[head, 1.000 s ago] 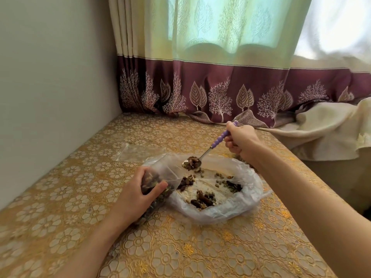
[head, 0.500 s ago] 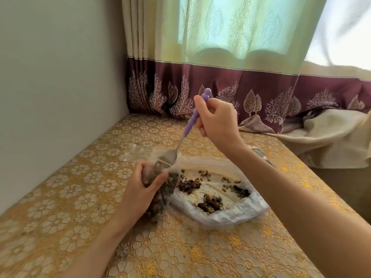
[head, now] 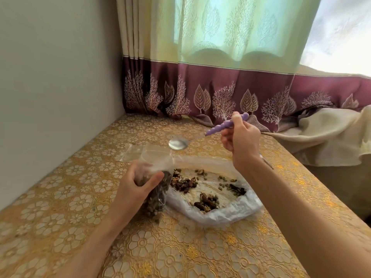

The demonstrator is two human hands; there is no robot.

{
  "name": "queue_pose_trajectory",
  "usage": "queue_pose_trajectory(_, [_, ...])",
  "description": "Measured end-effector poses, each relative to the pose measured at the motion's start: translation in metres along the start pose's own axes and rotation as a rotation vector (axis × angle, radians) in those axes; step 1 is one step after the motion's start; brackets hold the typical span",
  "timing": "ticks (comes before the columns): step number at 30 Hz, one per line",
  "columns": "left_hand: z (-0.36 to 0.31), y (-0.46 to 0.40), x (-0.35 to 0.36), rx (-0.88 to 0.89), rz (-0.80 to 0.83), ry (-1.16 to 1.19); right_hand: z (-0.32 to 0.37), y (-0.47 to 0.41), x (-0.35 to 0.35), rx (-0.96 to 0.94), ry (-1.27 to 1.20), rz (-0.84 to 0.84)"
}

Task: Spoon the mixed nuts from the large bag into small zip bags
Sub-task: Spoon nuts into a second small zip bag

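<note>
With the left hand [head: 132,189] gripping the nearly full small clear zip bag [head: 157,189] upright on the counter [head: 200,253], the right hand [head: 240,140], closed on the empty purple-handled metal spoon [head: 202,136], should dip into the large crumpled plastic bag [head: 230,213] just beside it for the scattered mixed nuts [head: 206,201]

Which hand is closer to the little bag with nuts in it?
Left. The left hand holds the little bag. The right hand is up and away, holding the spoon.

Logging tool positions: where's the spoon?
Head view: the spoon is in the right hand, its empty bowl above the small bag.
</note>
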State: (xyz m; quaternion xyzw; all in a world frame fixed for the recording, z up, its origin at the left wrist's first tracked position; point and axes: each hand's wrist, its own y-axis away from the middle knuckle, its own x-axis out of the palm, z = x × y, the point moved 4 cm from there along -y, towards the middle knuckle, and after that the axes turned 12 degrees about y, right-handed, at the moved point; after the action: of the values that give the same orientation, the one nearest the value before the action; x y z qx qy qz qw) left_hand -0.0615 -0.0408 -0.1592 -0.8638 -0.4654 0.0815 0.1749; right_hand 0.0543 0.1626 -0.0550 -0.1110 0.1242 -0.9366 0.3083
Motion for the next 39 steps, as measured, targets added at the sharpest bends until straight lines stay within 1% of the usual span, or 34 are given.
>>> queue_pose_trajectory(2, [-0.001, -0.001, -0.001, 0.006, 0.032, 0.002, -0.012, 0.001, -0.016, 0.016, 0.048, -0.041])
queue_pose_trajectory(4, [-0.004, -0.001, 0.0, 0.008, 0.071, -0.005, -0.026, 0.003, -0.031, 0.015, 0.15, -0.075])
queue_pose_trajectory(7, [-0.012, 0.0, 0.003, 0.023, 0.173, -0.036, -0.044, 0.005, -0.053, 0.022, 0.302, -0.094])
queue_pose_trajectory(8, [-0.013, 0.0, 0.003, 0.0, 0.209, -0.038, -0.049, 0.005, -0.059, 0.036, 0.334, -0.096])
queue_pose_trajectory(12, [-0.012, -0.001, -0.003, -0.144, 0.308, 0.018, -0.06, 0.006, -0.078, 0.111, 0.344, -0.068])
queue_pose_trajectory(17, [-0.011, 0.003, -0.008, -0.222, 0.412, -0.068, -0.066, 0.012, -0.085, 0.172, 0.335, -0.005])
queue_pose_trajectory(21, [-0.007, 0.004, -0.009, -0.269, 0.431, 0.003, -0.072, 0.019, -0.082, 0.209, 0.318, 0.036])
queue_pose_trajectory(24, [-0.002, 0.004, -0.007, -0.3, 0.396, 0.088, -0.072, 0.021, -0.081, 0.198, 0.291, 0.059])
queue_pose_trajectory(29, [-0.006, 0.001, 0.0, -0.241, 0.29, 0.234, -0.074, 0.022, -0.086, 0.189, 0.254, 0.082])
queue_pose_trajectory(33, [-0.009, 0.002, 0.006, -0.221, 0.253, 0.389, -0.075, 0.025, -0.088, 0.201, 0.273, 0.093])
queue_pose_trajectory(39, [-0.012, 0.008, 0.019, -0.169, 0.274, 0.174, -0.074, 0.027, -0.083, 0.202, 0.298, 0.119])
